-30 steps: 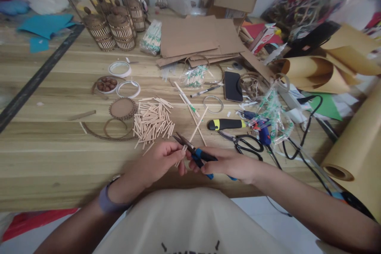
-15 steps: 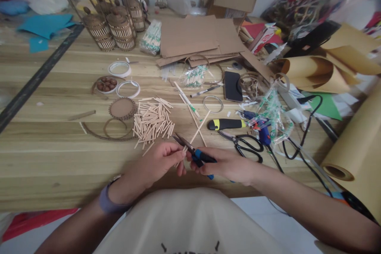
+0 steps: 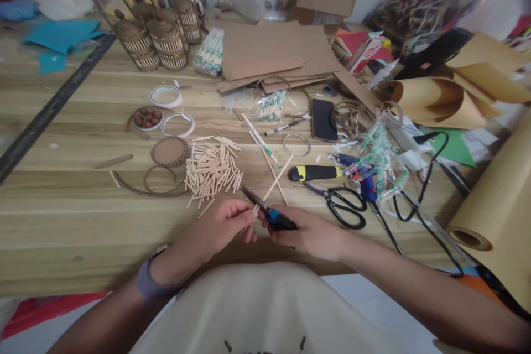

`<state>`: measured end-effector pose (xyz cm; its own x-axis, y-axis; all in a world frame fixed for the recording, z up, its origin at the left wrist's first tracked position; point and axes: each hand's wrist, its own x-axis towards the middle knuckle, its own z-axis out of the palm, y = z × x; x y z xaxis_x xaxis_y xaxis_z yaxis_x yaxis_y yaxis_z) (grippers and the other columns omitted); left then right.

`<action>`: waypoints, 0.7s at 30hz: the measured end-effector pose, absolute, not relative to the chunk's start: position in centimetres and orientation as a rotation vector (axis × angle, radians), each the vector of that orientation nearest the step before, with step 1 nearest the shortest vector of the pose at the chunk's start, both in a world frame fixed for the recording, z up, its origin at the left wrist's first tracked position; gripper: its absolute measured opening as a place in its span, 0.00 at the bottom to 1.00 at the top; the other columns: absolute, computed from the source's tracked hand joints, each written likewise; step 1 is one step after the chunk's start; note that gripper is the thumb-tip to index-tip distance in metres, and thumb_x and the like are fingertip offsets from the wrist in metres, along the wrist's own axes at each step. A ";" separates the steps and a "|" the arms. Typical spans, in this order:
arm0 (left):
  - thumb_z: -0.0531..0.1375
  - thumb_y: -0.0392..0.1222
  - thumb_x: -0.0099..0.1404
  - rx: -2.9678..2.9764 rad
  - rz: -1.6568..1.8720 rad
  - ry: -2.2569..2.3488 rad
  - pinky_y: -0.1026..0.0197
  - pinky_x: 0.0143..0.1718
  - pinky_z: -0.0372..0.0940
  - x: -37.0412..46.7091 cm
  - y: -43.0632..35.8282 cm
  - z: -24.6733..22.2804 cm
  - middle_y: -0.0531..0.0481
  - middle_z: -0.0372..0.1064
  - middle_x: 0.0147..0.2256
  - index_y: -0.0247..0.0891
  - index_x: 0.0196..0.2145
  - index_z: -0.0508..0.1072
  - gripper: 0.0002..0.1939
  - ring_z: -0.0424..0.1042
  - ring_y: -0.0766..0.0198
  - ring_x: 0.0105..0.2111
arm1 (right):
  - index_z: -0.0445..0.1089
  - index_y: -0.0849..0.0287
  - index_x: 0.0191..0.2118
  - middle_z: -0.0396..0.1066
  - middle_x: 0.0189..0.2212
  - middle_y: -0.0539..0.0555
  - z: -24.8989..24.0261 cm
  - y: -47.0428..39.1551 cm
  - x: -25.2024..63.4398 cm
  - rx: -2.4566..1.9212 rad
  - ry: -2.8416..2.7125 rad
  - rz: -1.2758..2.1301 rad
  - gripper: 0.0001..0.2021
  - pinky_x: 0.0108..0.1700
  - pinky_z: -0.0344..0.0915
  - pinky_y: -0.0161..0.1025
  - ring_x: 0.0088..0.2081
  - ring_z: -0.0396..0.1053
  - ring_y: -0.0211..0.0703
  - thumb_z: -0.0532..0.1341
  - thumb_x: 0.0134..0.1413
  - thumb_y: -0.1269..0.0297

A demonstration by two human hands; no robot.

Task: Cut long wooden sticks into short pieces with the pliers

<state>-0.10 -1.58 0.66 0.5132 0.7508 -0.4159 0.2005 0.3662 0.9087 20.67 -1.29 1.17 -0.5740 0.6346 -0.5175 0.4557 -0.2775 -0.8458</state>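
Near the table's front edge, my left hand (image 3: 228, 227) pinches thin wooden sticks (image 3: 256, 208) between thumb and fingers. My right hand (image 3: 301, 229) is wrapped round blue-and-black pliers (image 3: 279, 220), their dark jaws beside the stick ends and pointing up and left. Just beyond my left hand lies a loose pile of short wooden sticks (image 3: 213, 168). Two longer sticks (image 3: 279, 178) cross on the table above the pliers.
Right of the hands lie black scissors (image 3: 347, 207), a yellow-black handled tool (image 3: 315, 173) and a blue glue gun (image 3: 368, 187) with its cable. A phone (image 3: 324, 120), cardboard sheets (image 3: 265, 52) and small woven lanterns (image 3: 168, 38) are farther back.
The pliers' handles have come closer together as my right hand closed round them and shifted slightly left. My left hand has hardly moved.
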 end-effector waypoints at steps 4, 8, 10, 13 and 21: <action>0.54 0.49 0.69 1.238 0.502 0.991 0.60 0.43 0.64 -0.9 -1.5 0.9 0.54 0.69 0.22 0.40 0.21 0.68 0.20 0.72 0.62 0.31 | 0.68 0.58 0.41 0.66 0.36 0.51 1.5 -1.2 21.0 -1.242 -1.564 2.125 0.12 0.41 0.59 0.39 0.39 0.62 0.43 0.61 0.48 0.63; 0.53 0.48 0.68 1.220 0.584 1.086 0.60 0.42 0.63 -1.9 -1.2 1.7 0.54 0.67 0.21 0.41 0.20 0.66 0.19 0.72 0.61 0.31 | 0.68 0.58 0.38 0.68 0.37 0.52 1.6 -1.5 22.2 -1.306 -1.710 1.958 0.09 0.43 0.60 0.40 0.40 0.64 0.44 0.61 0.53 0.60; 0.53 0.47 0.68 1.228 0.592 1.139 0.60 0.42 0.63 -2.0 -1.0 1.9 0.54 0.66 0.22 0.40 0.20 0.65 0.19 0.72 0.61 0.31 | 0.67 0.58 0.39 0.69 0.36 0.53 1.6 -1.7 22.7 -1.381 -1.762 1.746 0.10 0.43 0.61 0.42 0.39 0.65 0.45 0.59 0.58 0.57; 0.52 0.48 0.70 1.331 0.499 1.225 0.60 0.37 0.61 -1.7 -0.9 1.7 0.55 0.65 0.22 0.40 0.26 0.67 0.17 0.70 0.61 0.28 | 0.65 0.55 0.39 0.70 0.35 0.54 1.9 -1.8 22.6 -1.529 -1.858 1.255 0.08 0.42 0.63 0.43 0.37 0.67 0.46 0.56 0.63 0.57; 0.49 0.39 0.71 1.879 0.283 1.391 0.61 0.33 0.58 0.1 -1.4 1.2 0.49 0.70 0.28 0.40 0.28 0.65 0.13 0.70 0.58 0.31 | 0.63 0.56 0.44 0.72 0.48 0.64 0.1 -0.6 19.4 -1.315 -2.215 0.586 0.05 0.48 0.65 0.48 0.50 0.69 0.56 0.56 0.63 0.66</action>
